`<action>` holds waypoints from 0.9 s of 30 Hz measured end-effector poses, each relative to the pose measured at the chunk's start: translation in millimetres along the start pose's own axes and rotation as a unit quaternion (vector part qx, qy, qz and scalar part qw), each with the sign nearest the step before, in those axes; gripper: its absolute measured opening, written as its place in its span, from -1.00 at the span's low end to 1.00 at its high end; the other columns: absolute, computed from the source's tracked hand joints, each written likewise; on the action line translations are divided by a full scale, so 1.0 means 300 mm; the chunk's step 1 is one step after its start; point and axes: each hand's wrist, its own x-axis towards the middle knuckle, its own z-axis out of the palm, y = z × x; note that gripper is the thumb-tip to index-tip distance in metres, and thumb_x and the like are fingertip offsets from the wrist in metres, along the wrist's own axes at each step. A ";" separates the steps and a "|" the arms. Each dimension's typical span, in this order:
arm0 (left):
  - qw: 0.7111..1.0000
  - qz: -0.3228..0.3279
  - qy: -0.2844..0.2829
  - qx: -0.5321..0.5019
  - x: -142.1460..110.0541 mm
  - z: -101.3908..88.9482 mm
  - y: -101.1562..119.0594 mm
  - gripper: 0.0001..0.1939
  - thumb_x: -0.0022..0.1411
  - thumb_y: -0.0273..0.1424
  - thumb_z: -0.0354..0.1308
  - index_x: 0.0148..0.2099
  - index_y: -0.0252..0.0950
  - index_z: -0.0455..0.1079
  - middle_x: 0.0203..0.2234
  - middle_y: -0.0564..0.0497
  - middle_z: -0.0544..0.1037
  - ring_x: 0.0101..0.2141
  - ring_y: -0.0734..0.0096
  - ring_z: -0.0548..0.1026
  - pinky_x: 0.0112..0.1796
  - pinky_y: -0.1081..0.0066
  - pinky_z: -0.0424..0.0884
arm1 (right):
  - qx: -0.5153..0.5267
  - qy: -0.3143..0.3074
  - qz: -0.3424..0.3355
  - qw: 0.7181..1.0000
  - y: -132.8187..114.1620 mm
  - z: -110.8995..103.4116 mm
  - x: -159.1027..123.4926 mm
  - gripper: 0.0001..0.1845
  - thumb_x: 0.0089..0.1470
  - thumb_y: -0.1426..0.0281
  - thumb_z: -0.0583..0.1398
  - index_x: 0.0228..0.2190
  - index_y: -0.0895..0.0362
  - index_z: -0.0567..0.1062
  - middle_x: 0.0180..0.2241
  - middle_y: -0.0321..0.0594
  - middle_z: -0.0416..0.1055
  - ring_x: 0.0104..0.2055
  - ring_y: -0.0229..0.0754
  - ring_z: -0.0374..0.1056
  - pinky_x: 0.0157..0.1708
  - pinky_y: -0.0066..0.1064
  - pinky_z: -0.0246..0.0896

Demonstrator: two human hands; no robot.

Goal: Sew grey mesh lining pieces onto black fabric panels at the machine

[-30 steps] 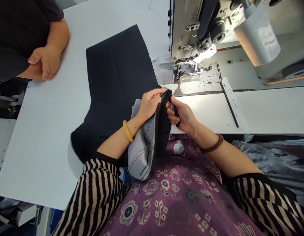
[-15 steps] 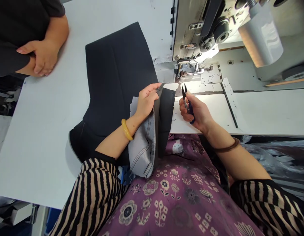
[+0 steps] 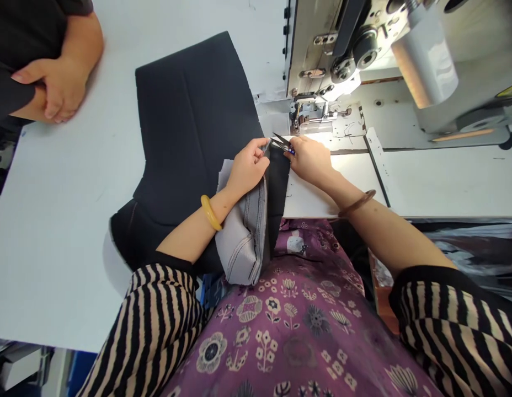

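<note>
A large black fabric piece [image 3: 193, 127] lies on the white table, its grey underside [image 3: 241, 248] folded up near my lap with stitched seams showing. My left hand [image 3: 250, 168] pinches the upper edge of that fold between thumb and fingers. Small thread snips [image 3: 284, 144] with dark blades sit in my right hand [image 3: 312, 159], which is closed round them. The blades point left, apart from each other, with their tips right at the fabric corner by my left fingertips. Whether they touch a thread there I cannot tell.
A sewing machine [image 3: 322, 71] stands at the upper right, its presser foot area [image 3: 301, 113] lit, just beyond my hands. A dark strip [image 3: 376, 168] crosses the white table [image 3: 61, 242]. At the upper left rests another person's hand [image 3: 59, 91].
My right hand has moved left and turned, bringing the snips from beside the fabric to its corner at my left fingertips. My left hand keeps its pinch on the fold.
</note>
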 end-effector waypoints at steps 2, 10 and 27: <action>1.000 -0.007 -0.006 0.005 0.001 0.000 -0.008 -0.60 0.07 -0.67 0.01 -0.05 -0.33 0.41 -0.59 0.20 0.29 -0.62 0.60 0.21 -0.48 0.51 0.20 | 0.005 -0.001 0.011 1.000 0.021 -0.011 0.007 -0.73 0.18 0.33 0.06 -0.15 0.16 0.46 -0.11 0.04 0.44 -0.15 0.07 0.36 -0.26 -0.22 0.19; 0.988 0.076 -0.050 0.122 -0.007 -0.005 0.014 -0.60 0.12 -0.62 -0.07 -0.12 -0.28 0.52 -0.37 0.03 0.44 -0.29 0.38 0.41 -0.14 0.38 0.35 | 0.129 0.041 -0.018 0.991 0.090 -0.016 -0.014 -0.85 0.15 0.29 0.12 -0.33 0.10 0.42 -0.32 -0.10 0.42 -0.26 -0.07 0.29 -0.20 -0.24 0.20; 0.971 0.087 -0.076 0.209 -0.012 0.003 0.027 -0.73 0.17 -0.56 0.01 -0.22 -0.34 0.54 -0.39 -0.04 0.44 -0.30 0.33 0.42 -0.17 0.35 0.35 | 0.039 -0.057 -0.013 0.998 0.071 -0.049 -0.100 -0.84 0.09 0.29 0.23 -0.37 0.11 0.38 -0.31 -0.11 0.44 -0.29 -0.08 0.33 -0.36 -0.33 0.09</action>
